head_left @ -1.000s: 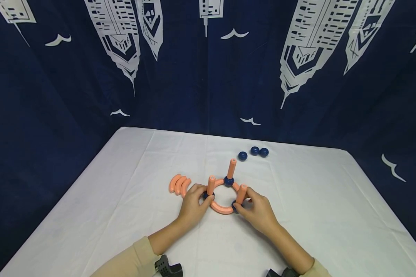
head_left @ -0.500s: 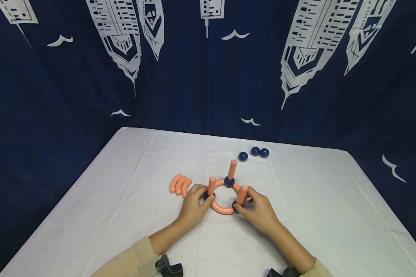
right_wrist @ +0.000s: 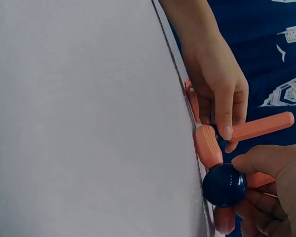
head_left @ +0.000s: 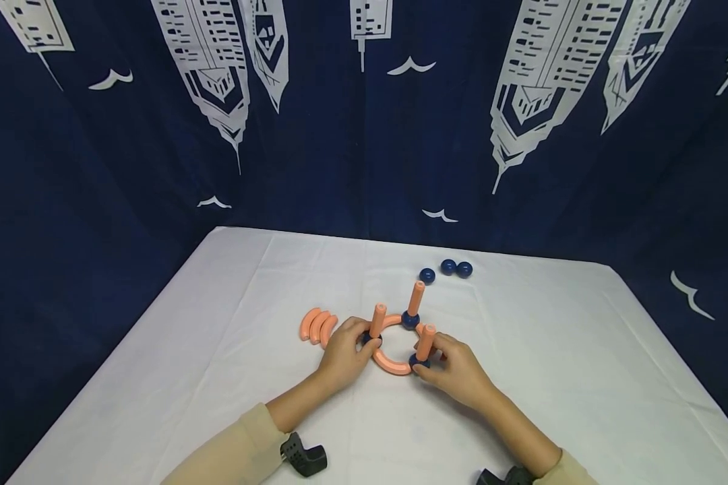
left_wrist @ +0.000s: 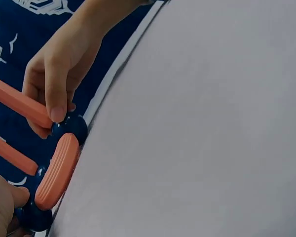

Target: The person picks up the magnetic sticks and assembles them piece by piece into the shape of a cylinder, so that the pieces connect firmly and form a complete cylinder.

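Observation:
A ring of curved orange rods (head_left: 391, 364) joined by dark blue balls lies on the white table, with three straight orange rods standing up from the balls. My left hand (head_left: 343, 355) pinches the left ball (head_left: 373, 339), at the foot of its upright rod (head_left: 378, 320). On the near right, my right hand (head_left: 459, 372) holds another ball (right_wrist: 225, 184) between thumb and fingers, beside a second upright rod (head_left: 425, 342). The third ball (head_left: 410, 320), at the back, carries the last upright rod (head_left: 416, 298) and is touched by neither hand.
Three loose curved orange rods (head_left: 318, 326) lie side by side, left of the left hand. Behind the ring are three loose blue balls (head_left: 448, 267), two of them close together. A dark blue curtain with white building prints (head_left: 364, 148) hangs past the table's far edge.
Both hands and the ring have shifted slightly to the right, mostly in the last half second. The grip of each hand looks the same, and the loose pieces stay in place.

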Demonstrator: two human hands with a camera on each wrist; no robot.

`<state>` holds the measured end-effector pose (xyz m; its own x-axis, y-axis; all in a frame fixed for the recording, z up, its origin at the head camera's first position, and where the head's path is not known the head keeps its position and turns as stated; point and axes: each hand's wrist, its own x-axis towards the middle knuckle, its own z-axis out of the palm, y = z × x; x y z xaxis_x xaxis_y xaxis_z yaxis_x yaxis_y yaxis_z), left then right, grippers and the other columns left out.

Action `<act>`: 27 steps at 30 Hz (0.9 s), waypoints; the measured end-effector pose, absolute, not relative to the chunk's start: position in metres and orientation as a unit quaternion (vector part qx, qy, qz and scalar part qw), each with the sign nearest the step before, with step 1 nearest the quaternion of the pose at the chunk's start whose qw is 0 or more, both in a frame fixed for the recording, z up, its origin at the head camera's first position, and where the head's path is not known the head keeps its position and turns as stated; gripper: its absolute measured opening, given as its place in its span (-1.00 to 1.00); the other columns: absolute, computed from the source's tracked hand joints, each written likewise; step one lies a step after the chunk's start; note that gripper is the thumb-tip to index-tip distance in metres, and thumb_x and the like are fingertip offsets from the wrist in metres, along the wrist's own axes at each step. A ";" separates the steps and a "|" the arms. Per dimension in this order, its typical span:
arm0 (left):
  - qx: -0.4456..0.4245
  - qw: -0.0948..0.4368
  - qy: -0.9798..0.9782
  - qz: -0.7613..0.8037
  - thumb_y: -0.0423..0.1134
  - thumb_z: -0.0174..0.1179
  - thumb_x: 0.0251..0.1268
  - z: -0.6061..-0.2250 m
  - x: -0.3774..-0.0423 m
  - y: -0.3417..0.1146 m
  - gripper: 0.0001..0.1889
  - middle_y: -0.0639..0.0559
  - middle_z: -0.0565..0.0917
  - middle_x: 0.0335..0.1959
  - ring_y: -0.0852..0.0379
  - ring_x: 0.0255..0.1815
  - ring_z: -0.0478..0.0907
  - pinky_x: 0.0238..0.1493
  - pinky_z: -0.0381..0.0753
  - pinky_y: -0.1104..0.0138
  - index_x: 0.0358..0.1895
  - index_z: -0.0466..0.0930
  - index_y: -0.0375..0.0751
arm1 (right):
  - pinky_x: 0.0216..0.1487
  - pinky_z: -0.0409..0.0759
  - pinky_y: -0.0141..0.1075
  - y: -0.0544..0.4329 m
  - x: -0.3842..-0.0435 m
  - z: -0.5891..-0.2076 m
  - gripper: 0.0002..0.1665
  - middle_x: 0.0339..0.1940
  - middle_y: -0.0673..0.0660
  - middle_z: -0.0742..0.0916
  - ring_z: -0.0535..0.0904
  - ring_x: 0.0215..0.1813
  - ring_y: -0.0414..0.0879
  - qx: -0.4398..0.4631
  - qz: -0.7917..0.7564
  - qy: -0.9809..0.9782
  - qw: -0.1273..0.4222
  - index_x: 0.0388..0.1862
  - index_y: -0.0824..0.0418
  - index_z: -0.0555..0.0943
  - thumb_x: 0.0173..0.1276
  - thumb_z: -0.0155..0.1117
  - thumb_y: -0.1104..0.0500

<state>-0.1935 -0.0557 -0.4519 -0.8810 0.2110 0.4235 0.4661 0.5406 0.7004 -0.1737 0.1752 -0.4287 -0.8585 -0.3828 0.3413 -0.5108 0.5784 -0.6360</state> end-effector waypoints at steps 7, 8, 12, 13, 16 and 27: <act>-0.215 0.128 -0.873 -0.419 -0.32 0.28 0.28 -0.448 -0.210 -0.054 -0.80 -0.07 0.61 -0.14 0.10 -0.27 0.50 -0.24 0.49 0.32 -0.09 0.64 -0.32 | -0.34 0.46 -0.33 0.172 -0.172 -0.429 -0.79 -0.41 -0.18 0.60 0.51 -0.34 -0.16 0.257 0.394 -0.878 0.085 -0.31 0.09 0.64 0.12 0.51 0.26; -0.214 0.122 -0.874 -0.419 -0.32 0.28 0.28 -0.447 -0.212 -0.054 -0.80 -0.08 0.61 -0.13 0.09 -0.25 0.51 -0.22 0.51 0.32 -0.08 0.64 -0.33 | -0.35 0.45 -0.34 0.171 -0.171 -0.429 -0.79 -0.41 -0.18 0.60 0.51 -0.35 -0.15 0.257 0.395 -0.878 0.084 -0.31 0.09 0.64 0.12 0.51 0.26; -0.209 0.105 -0.879 -0.416 -0.33 0.25 0.30 -0.444 -0.219 -0.051 -0.78 -0.09 0.62 -0.11 0.06 -0.17 0.56 -0.15 0.56 0.28 -0.04 0.63 -0.34 | -0.37 0.45 -0.35 0.166 -0.170 -0.429 -0.80 -0.42 -0.14 0.59 0.51 -0.36 -0.14 0.261 0.400 -0.875 0.080 -0.32 0.10 0.63 0.13 0.49 0.27; -0.206 0.100 -0.880 -0.417 -0.33 0.25 0.30 -0.443 -0.220 -0.050 -0.77 -0.09 0.62 -0.11 0.05 -0.15 0.57 -0.13 0.57 0.27 -0.03 0.63 -0.35 | -0.37 0.46 -0.36 0.165 -0.169 -0.429 -0.81 -0.42 -0.14 0.59 0.51 -0.36 -0.15 0.263 0.400 -0.874 0.078 -0.32 0.11 0.63 0.13 0.49 0.27; -0.199 0.086 -0.881 -0.420 -0.33 0.24 0.30 -0.442 -0.224 -0.048 -0.75 -0.10 0.62 -0.09 0.02 -0.09 0.59 -0.08 0.58 0.24 -0.01 0.62 -0.36 | -0.36 0.49 -0.36 0.161 -0.169 -0.430 -0.81 -0.44 -0.12 0.57 0.50 -0.37 -0.18 0.266 0.401 -0.873 0.074 -0.32 0.12 0.63 0.14 0.48 0.27; -0.206 0.055 -0.872 -0.441 -0.35 0.22 0.31 -0.438 -0.245 -0.041 -0.80 -0.14 0.64 -0.09 -0.01 -0.04 0.59 -0.01 0.56 0.17 -0.06 0.63 -0.37 | -0.40 0.52 -0.37 0.150 -0.176 -0.431 -0.76 -0.49 -0.02 0.59 0.51 -0.44 -0.16 0.295 0.396 -0.860 0.129 -0.38 0.12 0.59 0.06 0.49 0.33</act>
